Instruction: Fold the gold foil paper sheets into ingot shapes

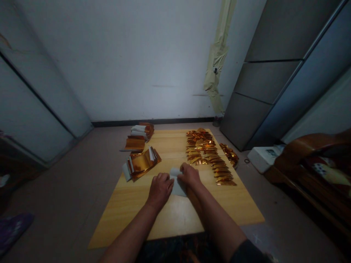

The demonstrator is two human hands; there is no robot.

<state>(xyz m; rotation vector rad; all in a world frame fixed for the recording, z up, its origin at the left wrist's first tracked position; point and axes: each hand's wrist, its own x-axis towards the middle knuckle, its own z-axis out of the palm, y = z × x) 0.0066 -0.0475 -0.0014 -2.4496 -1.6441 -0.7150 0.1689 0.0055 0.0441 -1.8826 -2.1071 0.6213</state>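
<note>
A pale grey-white sheet of paper (178, 189) lies on the wooden table, its far edge curled or folded over. My left hand (161, 186) is at the sheet's left side, fingers bent and closed on its edge. Across from it, my right hand (189, 175) pinches the far right part of the same sheet. Beyond my left hand sits a stack of gold foil paper (142, 162) with pale undersides showing. Farther back are more foil sheets (134, 143), partly curled. Rows of folded gold foil pieces (201, 146) stand close together on the right side.
The wooden table (115, 219) stands near a white wall with a dark baseboard. More gold foil pieces (229, 154) are heaped beyond the table's right edge. A grey refrigerator (255, 80), a white box (260, 159) and a wooden seat (298, 164) stand to the right.
</note>
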